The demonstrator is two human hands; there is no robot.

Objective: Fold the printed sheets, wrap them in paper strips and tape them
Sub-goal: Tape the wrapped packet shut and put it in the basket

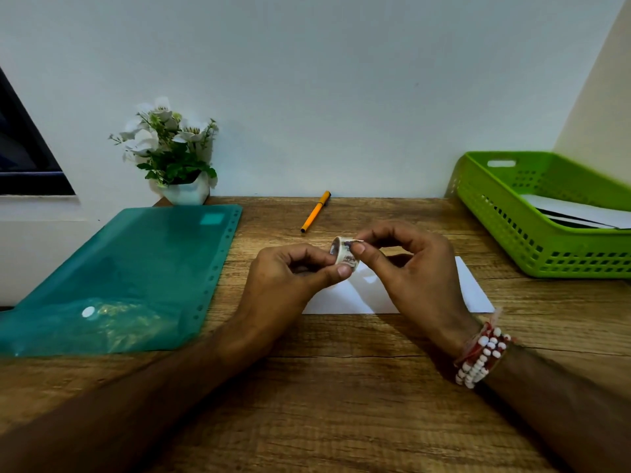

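A small roll of patterned tape (344, 255) hangs above the middle of the wooden desk (341, 387). My left hand (290, 271) holds the roll between thumb and fingers. My right hand (406, 264) pinches the tape's edge at the top of the roll with thumb and forefinger. Below both hands lies a folded white sheet (362, 295), flat on the desk and partly hidden by my hands.
A teal plastic folder (129, 274) lies on the left. A green basket (546, 213) holding white sheets stands at the back right. An orange pen (316, 211) lies near the wall, and a white flowerpot (186, 192) stands at the back left.
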